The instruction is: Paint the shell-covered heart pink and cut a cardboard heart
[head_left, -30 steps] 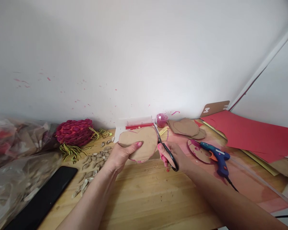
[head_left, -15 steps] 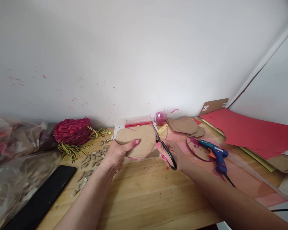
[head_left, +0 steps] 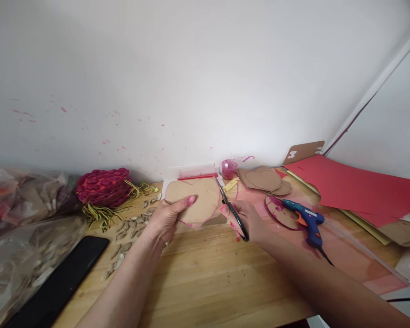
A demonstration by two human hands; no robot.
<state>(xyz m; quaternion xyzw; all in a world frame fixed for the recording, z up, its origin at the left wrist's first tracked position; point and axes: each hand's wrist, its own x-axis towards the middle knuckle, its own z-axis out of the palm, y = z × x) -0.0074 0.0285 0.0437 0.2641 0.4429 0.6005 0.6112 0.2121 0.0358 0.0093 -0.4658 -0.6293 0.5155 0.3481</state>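
Observation:
A brown cardboard heart (head_left: 201, 198) with a pink outline is held above the wooden table by my left hand (head_left: 172, 216), thumb on top and fingers underneath. My right hand (head_left: 242, 218) is closed round the black handles of a pair of scissors (head_left: 238, 219). Their blades point up and away along the heart's right edge; whether they touch the cardboard, I cannot tell. Beyond the heart lies a red strip (head_left: 198, 176), and a small pink-stained cup (head_left: 229, 169) stands by the wall.
Right: cut cardboard shapes (head_left: 263, 178), a blue glue gun (head_left: 309, 218) on a round cardboard piece, and red paper (head_left: 365, 187). Left: a black phone (head_left: 59, 282), plastic bags (head_left: 17, 255), scattered shells (head_left: 133, 223) and a stack of magenta pieces (head_left: 104, 187) with green strings.
My right hand and the scissors have shifted slightly to the left. The heart and my left thumb have moved a little to the left as well.

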